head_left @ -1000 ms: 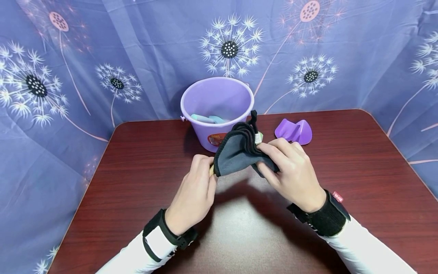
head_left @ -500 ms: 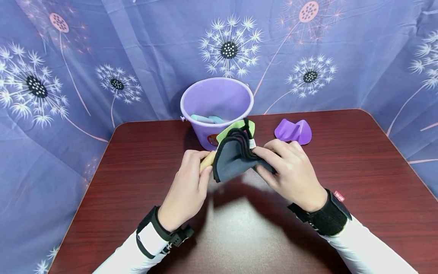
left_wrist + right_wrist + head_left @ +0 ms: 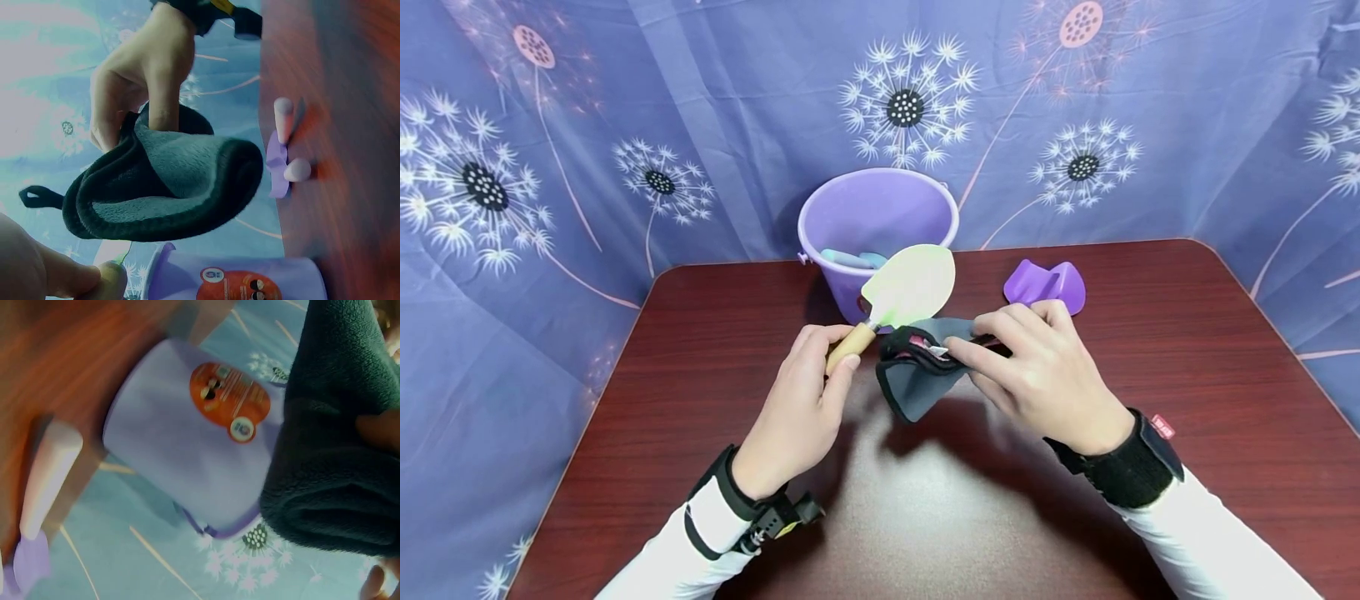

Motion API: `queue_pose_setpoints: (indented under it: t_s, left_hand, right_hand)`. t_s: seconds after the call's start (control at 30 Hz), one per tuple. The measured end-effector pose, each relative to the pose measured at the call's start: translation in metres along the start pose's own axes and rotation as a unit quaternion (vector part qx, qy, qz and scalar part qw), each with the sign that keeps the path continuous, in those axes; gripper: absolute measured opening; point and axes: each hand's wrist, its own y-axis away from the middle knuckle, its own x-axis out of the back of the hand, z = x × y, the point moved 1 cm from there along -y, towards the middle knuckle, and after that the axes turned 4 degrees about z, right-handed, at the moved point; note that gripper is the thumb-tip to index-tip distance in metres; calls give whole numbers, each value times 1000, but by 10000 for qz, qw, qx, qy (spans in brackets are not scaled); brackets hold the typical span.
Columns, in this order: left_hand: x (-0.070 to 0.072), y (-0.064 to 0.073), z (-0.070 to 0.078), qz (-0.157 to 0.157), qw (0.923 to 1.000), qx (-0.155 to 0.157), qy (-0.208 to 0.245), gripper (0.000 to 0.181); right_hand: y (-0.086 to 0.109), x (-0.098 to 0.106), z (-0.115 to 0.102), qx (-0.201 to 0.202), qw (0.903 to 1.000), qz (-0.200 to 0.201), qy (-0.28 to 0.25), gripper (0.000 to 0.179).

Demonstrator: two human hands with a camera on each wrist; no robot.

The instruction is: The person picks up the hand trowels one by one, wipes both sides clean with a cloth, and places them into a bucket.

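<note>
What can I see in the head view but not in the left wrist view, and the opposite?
Only head view: light-blue things inside the bucket and white sleeves.

Only left wrist view: two pale, rounded ends by the purple piece.

Both: that purple piece, the bucket, the left hand holding the trowel, and the right hand gripping the grey cloth.

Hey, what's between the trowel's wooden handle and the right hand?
The black-edged gray cloth, bunched up and held by the right hand; the head view shows this.
</note>
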Motion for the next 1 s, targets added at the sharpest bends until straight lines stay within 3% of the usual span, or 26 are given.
queue_pose_setpoints:
  t_s: [0.43, 0.7, 1.0]
  left_hand:
    - [2, 0, -2, -647, 9908, 772, 902, 25]
    - [-1, -1, -1, -1058, 9737, 1035, 1732, 27]
    - [-2, -1, -4, -1369, 9691, 1092, 1737, 26]
  right_hand:
    - [-8, 2, -1, 884, 9936, 674, 207, 18]
    - [-8, 4, -2, 847, 9945, 559, 247, 16]
    - [-6, 3, -1, 569, 9969, 489, 256, 17]
